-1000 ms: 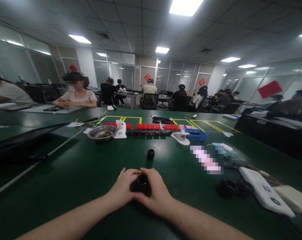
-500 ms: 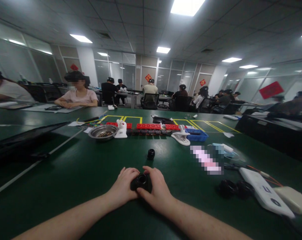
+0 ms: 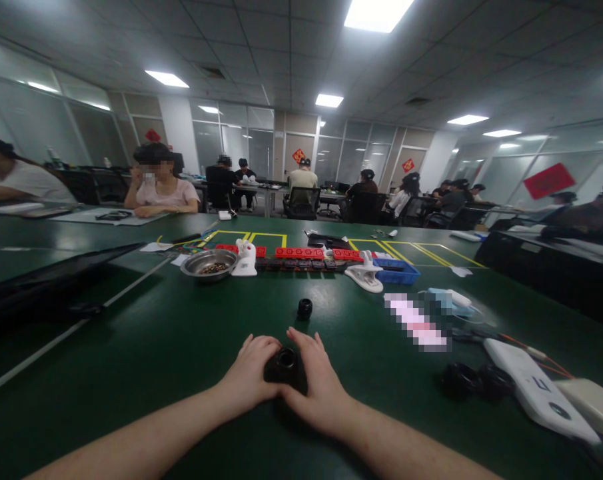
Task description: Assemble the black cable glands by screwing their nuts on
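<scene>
My left hand (image 3: 254, 370) curls round the left side of a dark, squat black piece with a round opening on top (image 3: 286, 360). From the other side my right hand (image 3: 321, 383) cups the same piece, its fingers reaching forward and its thumb at the near side. Both thumbs come close together at the front. Much of the piece's lower part is hidden by my hands. A small black cylindrical part (image 3: 304, 308) stands on the table just beyond my fingers, apart from both hands.
A metal bowl of small parts (image 3: 194, 261), a white clamp stand (image 3: 244, 260), another white clamp (image 3: 366, 275) and a blue tray (image 3: 406, 273) lie ahead. Black round parts (image 3: 460, 381) sit at right beside a white power strip (image 3: 538, 387). Across the table sits a person (image 3: 168, 190).
My right hand has opened slightly, its fingers straighter and its thumb drawn back toward me. The black piece stays between my hands. The view has shifted a little.
</scene>
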{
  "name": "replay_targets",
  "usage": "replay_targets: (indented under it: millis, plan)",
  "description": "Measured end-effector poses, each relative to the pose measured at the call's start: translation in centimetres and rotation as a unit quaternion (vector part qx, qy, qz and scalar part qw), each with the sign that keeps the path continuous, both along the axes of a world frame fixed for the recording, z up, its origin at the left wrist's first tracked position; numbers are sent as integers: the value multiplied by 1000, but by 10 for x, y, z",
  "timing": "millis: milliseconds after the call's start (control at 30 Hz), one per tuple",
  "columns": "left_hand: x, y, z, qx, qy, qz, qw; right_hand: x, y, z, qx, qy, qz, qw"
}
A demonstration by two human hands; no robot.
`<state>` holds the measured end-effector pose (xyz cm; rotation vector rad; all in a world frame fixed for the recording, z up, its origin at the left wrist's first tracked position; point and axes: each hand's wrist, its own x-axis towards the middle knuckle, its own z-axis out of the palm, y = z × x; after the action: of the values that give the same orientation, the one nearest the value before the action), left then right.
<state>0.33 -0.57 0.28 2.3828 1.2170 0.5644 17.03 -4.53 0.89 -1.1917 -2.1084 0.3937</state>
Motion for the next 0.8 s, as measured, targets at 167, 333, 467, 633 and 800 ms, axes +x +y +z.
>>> replay_targets:
  millis: [167, 333, 467, 633, 800]
  plan:
    - [0, -1, 3, 1, 8, -9, 1000, -1, 0, -1, -11, 5, -33, 999]
    - [1, -2, 4, 3, 7, -6, 1000, -5, 1, -5, -15, 37, -73, 997]
    - [1, -2, 4, -3, 3, 0, 1000, -4, 0, -3, -11, 48, -47, 998]
    - [0, 0, 2, -11, 12, 1, 1000, -1, -1, 0, -9, 24, -23, 999]
    - [0, 2, 1, -8, 14, -3, 1000, -7, 1, 0, -7, 41, -76, 996]
